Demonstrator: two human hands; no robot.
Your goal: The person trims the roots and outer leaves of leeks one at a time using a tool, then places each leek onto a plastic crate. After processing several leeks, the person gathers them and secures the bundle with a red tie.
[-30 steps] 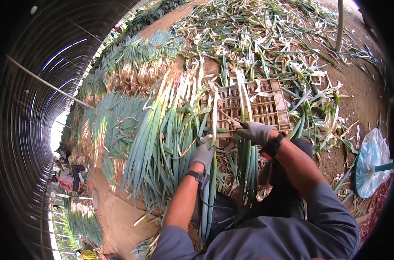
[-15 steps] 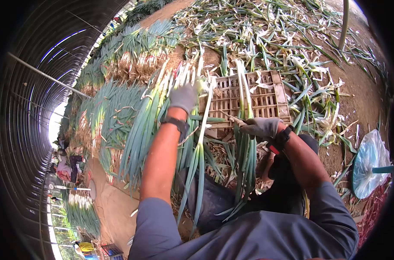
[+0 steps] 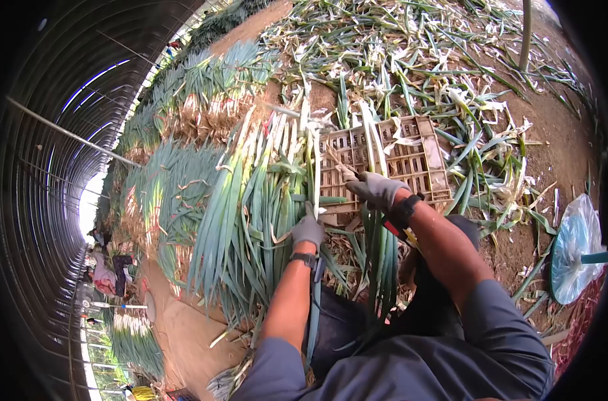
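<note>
Both my hands wear grey gloves. My left hand (image 3: 308, 229) is closed round a green onion stalk (image 3: 316, 180) whose white end points up, beside a large pile of green onions (image 3: 250, 200). My right hand (image 3: 379, 190) is closed round a thin brown wooden stick (image 3: 340, 164), over the near edge of a brown plastic crate (image 3: 417, 157). More green onions (image 3: 373, 140) lie across the crate, with their leaves hanging down below my right hand.
Cut leaves (image 3: 384, 53) litter the ground beyond the crate. Bundled onions (image 3: 177, 180) stand in rows at the left. A clear plastic bag (image 3: 574, 247) lies at the right, and a pole (image 3: 526, 37) rises at the upper right. Another person (image 3: 106, 271) is far left.
My left hand has moved down from the white ends to the leaves. My right hand has shifted slightly up and left with the stick.
</note>
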